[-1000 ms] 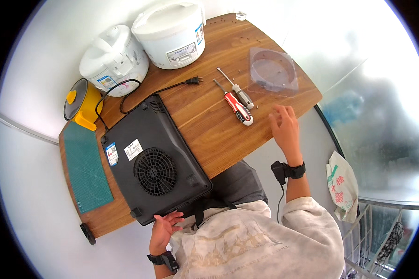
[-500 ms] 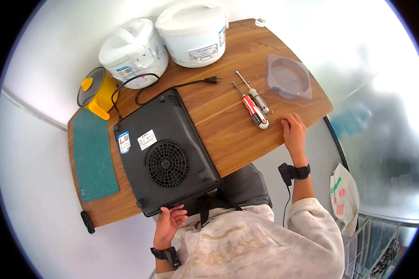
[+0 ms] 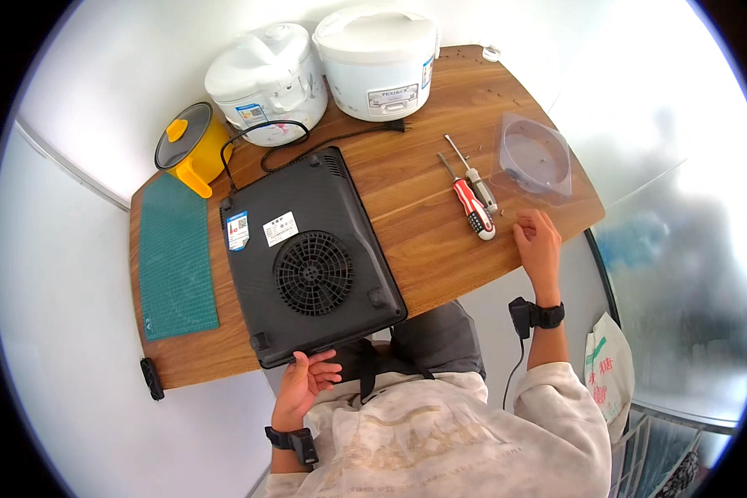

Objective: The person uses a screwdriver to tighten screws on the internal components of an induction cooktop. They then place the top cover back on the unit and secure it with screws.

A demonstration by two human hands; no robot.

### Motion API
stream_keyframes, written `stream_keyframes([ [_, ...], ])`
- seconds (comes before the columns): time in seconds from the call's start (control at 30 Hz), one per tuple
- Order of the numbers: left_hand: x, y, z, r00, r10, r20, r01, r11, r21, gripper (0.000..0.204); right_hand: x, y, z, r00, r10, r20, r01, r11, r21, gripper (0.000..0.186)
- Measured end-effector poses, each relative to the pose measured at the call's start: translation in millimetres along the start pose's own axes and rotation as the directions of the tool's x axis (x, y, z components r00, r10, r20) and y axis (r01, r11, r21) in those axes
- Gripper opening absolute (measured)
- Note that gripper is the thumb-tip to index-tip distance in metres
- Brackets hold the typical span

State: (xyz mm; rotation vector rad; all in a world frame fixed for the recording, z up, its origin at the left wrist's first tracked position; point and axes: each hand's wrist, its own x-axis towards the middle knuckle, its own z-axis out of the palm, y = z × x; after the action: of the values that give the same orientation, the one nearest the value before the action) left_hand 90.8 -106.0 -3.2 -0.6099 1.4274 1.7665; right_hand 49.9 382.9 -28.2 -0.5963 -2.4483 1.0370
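While I watch from afar, the hob (image 3: 311,257) lies underside up on the desk (image 3: 427,249), the mat (image 3: 177,261) to its left. My left hand (image 3: 309,380), fingers loosely spread, is at the hob's near edge. Right of the hob, beyond the red screwdriver (image 3: 473,209), my right hand (image 3: 541,249) is curled narrow; whether it grips anything I cannot tell.

Bright overall | white glare on right-hand wall (image 3: 664,108) | faint shadows on table (image 3: 407,257) | fisheye bowing, black corners | mostly sharp
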Motion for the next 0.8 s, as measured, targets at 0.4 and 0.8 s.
stream_keyframes([
  [0.4,-18,4,0,0.999,0.034,-0.023,-0.033,0.998,0.049,0.061,-10,-5,-6,0.995,-0.085,-0.042,0.08,0.991,-0.11,0.026],
  [0.8,-76,72,-7,0.939,0.293,-0.182,-0.209,0.902,0.376,0.036,-30,-45,-22,0.999,-0.04,0.008,0.04,0.986,-0.159,0.025],
])
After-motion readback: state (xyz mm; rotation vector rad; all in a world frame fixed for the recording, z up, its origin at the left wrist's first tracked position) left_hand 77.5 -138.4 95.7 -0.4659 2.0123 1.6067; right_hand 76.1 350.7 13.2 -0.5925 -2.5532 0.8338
